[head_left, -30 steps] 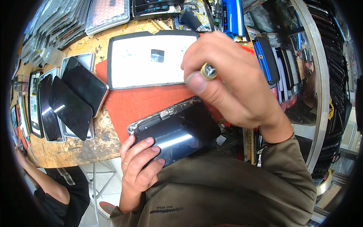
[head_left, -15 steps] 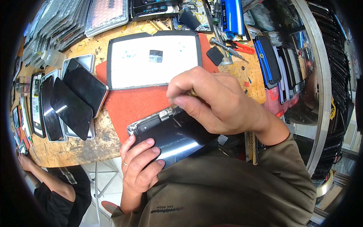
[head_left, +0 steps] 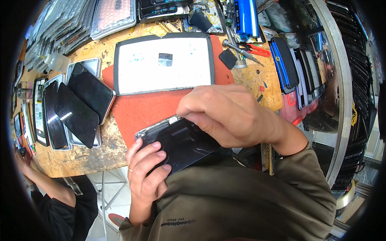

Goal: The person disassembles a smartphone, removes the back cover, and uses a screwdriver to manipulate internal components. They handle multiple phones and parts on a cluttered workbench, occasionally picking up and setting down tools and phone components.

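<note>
My left hand (head_left: 146, 170) grips the near left end of a flat black device (head_left: 187, 146), like a phone or small tablet, with its fingers over the glossy dark face. Along the far edge, a strip of silver and white inner parts (head_left: 155, 127) lies exposed. My right hand (head_left: 223, 114) is closed in a pinch at that same edge, right of the strip. Whatever sits between its thumb and finger is hidden by the hand. The device is held tilted above the near edge of a red mat (head_left: 130, 110).
A white pad with black edging (head_left: 140, 64) lies on the mat. Several dark screens and panels (head_left: 78, 114) are stacked at left. A screwdriver (head_left: 243, 52) and red cutters (head_left: 257, 50) lie at far right. At lower left, another person's arm (head_left: 50, 184) reaches the bench.
The device has tilted, and the bright glare on its face is gone. My right hand has turned and dropped closer to the edge. The other person's hand has shifted slightly farther up the bench.
</note>
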